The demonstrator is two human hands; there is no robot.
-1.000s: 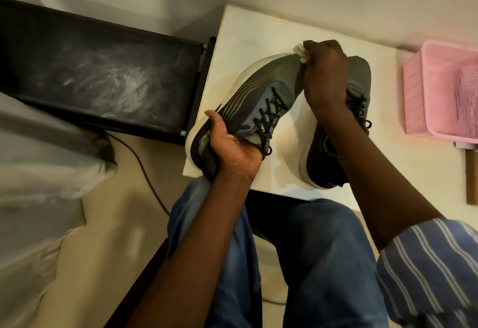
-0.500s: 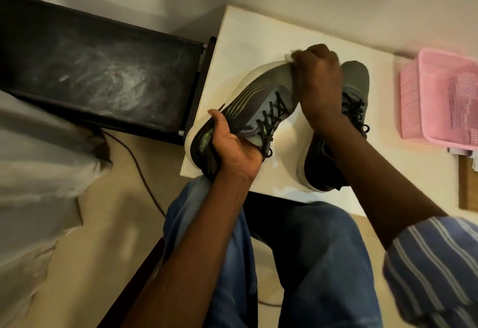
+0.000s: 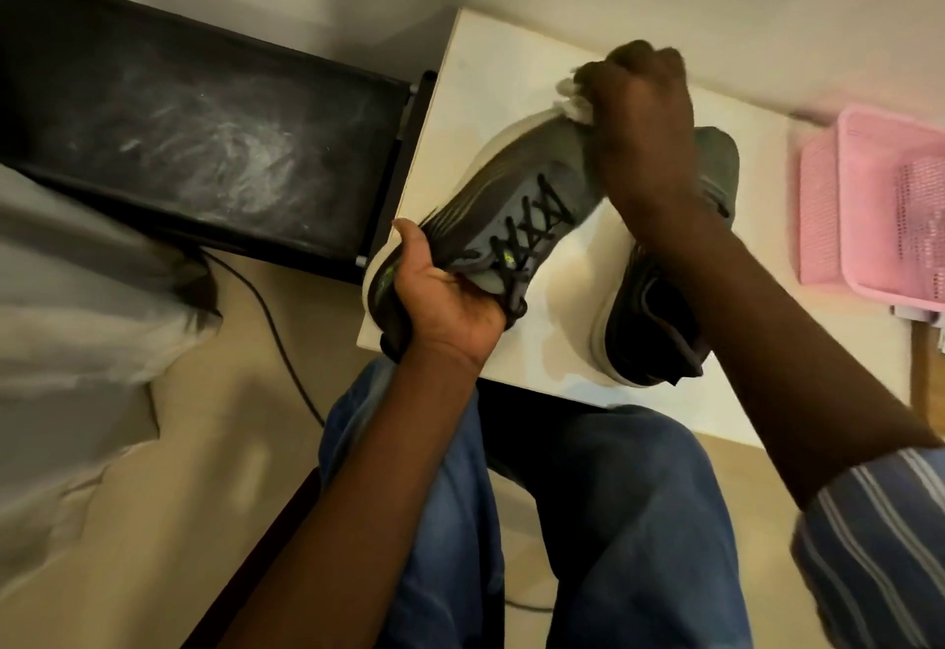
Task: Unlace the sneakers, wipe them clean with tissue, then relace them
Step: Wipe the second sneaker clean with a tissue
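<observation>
We see our left hand (image 3: 450,300) gripping the heel end of a grey sneaker (image 3: 491,218), thumb along the outer side and fingers curled in at the collar. That grip is closed firmly round the shoe, which is tilted over the near left part of the white bench (image 3: 475,85), toe pointing away from us and white sole facing left. Its black laces (image 3: 532,229) are still threaded through the eyelets.

Our right hand (image 3: 639,121) is curled into a fist at the toe of that sneaker, its grip pinching a wad of white tissue (image 3: 575,96) that sticks out just past the knuckles and touches the toe. The fist is blurred, so we cannot tell the fingers apart.

The second sneaker (image 3: 659,300) stands on the bench just to the right, largely hidden behind our right forearm; we make out its dark opening near us, its white sole edge and its grey toe beyond the wrist. Whether it is laced we cannot tell.

A pink basket (image 3: 869,208) sits at the bench's right edge, well apart from the shoes. Left of the bench lies a black dusty box (image 3: 194,147), with a thin black cable (image 3: 276,326) running from it across the beige floor. Our knees in blue jeans (image 3: 613,520) fill the lower middle, and a striped sleeve (image 3: 879,546) shows on the right arm.
</observation>
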